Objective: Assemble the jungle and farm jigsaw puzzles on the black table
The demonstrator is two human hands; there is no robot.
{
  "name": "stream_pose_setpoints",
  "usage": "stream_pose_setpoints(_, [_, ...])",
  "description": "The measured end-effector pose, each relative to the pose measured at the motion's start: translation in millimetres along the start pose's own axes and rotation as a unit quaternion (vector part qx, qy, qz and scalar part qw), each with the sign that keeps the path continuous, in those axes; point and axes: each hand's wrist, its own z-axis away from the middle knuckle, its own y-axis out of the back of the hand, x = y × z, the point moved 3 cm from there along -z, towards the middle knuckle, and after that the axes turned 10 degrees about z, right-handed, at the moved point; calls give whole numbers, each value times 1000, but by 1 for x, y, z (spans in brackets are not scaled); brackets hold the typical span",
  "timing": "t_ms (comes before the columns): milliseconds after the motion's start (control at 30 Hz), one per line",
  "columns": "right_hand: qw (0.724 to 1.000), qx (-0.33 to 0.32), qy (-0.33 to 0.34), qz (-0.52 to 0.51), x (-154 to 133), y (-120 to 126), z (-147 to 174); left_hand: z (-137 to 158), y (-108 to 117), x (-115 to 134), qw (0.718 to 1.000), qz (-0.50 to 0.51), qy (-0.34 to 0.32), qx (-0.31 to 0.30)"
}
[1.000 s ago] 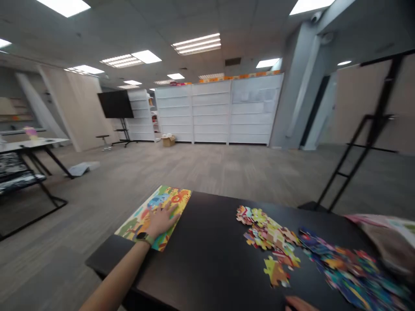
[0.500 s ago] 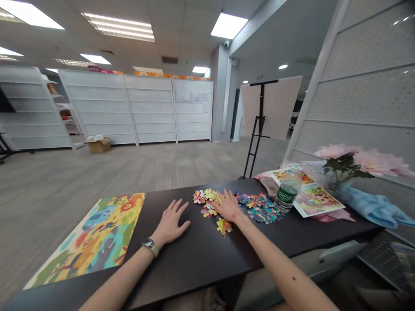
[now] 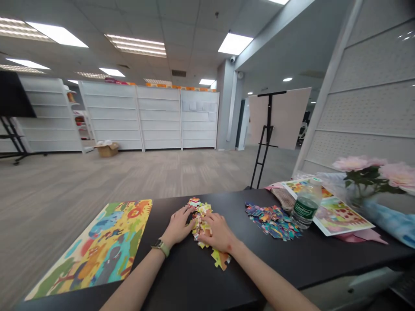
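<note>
Reaching forward over the worktop [image 3: 181, 283], cupping left hand [image 3: 177, 225] and right hand [image 3: 220, 233], both loosely spread, palms down, around yellow puzzle pieces [image 3: 204, 210].

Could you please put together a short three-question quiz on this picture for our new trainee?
1. True or false: the left hand and the right hand are both at the mostly yellow puzzle pieces.

2. Where do the mostly dark blue puzzle pieces lie, from the person's side?
a) Left of the left hand
b) Between the hands
c) Right of the right hand

3. Fill in the blank: the watch is worn on the ____ wrist.

Key: 1. True; 2. c; 3. left
</note>
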Motion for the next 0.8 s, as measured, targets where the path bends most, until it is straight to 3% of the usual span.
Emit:
stream_pose_setpoints(133, [1000,19,-12,2,11,3,4,2,9,-2,999,20,-15,24])
stream_pose_setpoints(233, [997,24,-74,22,35,4,6,4,15,-1,998,45,-21,42])
stream_pose_setpoints(367, [988,-33,-153,8,61,2,7,-1,17,-3,995,42,-33,87])
stream_pose_setpoints(433, [987,-70,-140,-22,59,1,10,-6,13,-6,997,12,-8,75])
stream_pose_setpoints(567, [992,-98,-63,-37,25,6,24,-16,3,-10,998,-39,42,-11])
stream_pose_setpoints(700, [994,-109,-30,13,-1,8,52,-16,6,-4,999,-43,-3,-26])
stream_pose_setpoints(800, [993,-100,-34,46,7,9,67,-5,11,3,998,-7,-59,-16])
